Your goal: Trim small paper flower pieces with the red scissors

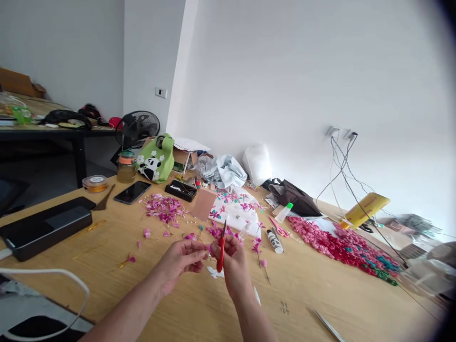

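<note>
My right hand (231,259) grips small red-handled scissors (221,247), blades pointing up. My left hand (181,259) pinches a tiny pink flower piece (207,248) right beside the scissors, fingertips nearly touching my right hand. Both hands hover just above the wooden table (199,304). Loose pink paper flowers (164,209) lie scattered beyond the hands. A white scrap (214,273) lies on the table under them.
A glue bottle (274,241), pink scissors (280,229) and a white flowered cloth (237,211) lie ahead. A long pile of pink and teal pieces (338,244) runs right. A phone (132,192), black case (42,227), green panda bag (156,164) and wire spool (94,183) sit left. Tweezers (329,325) lie near right.
</note>
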A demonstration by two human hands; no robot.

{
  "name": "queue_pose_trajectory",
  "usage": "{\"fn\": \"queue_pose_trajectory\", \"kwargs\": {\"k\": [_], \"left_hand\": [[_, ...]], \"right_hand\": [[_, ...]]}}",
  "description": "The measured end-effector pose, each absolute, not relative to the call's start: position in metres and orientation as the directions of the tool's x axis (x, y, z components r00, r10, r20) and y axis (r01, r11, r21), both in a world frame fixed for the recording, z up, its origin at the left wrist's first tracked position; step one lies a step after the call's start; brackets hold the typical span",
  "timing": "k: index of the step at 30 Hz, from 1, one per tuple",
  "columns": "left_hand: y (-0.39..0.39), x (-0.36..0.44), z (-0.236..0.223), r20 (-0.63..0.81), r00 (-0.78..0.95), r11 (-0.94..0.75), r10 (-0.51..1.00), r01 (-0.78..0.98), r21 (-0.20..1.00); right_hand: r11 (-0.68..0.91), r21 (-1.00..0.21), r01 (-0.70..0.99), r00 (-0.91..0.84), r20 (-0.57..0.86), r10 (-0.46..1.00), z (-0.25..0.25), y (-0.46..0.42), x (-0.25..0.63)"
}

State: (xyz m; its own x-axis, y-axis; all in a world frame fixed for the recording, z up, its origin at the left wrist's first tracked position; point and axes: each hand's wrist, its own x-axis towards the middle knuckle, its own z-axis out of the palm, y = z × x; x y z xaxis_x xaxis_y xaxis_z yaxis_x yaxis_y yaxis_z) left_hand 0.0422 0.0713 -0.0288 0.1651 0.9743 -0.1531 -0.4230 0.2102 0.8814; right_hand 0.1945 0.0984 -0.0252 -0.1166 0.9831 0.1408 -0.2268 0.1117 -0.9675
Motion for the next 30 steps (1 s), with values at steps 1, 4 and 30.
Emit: {"fn": "queue_pose_trajectory", "kwargs": {"k": [1, 4, 30], "left_hand": [[0.075, 0.048, -0.029, -0.147, 0.155, 0.200, 0.977, -0.423, 0.884], [0.085, 0.061, -0.029, -0.110, 0.113, 0.148, 0.987, -0.420, 0.895], [0.103, 0.047, -0.050, -0.091, -0.056, 0.060, 0.994, -0.416, 0.908]], "right_hand": [[0.129, -0.965, -0.227, -0.090, 0.153, 0.984, -0.029, 0.100, 0.193], [0.183, -0.960, -0.214, 0.012, 0.185, 0.983, -0.039, 0.104, 0.190], [-0.177, -0.980, 0.085, -0.406, -0.197, 0.892, -0.048, 0.103, 0.211]]}}
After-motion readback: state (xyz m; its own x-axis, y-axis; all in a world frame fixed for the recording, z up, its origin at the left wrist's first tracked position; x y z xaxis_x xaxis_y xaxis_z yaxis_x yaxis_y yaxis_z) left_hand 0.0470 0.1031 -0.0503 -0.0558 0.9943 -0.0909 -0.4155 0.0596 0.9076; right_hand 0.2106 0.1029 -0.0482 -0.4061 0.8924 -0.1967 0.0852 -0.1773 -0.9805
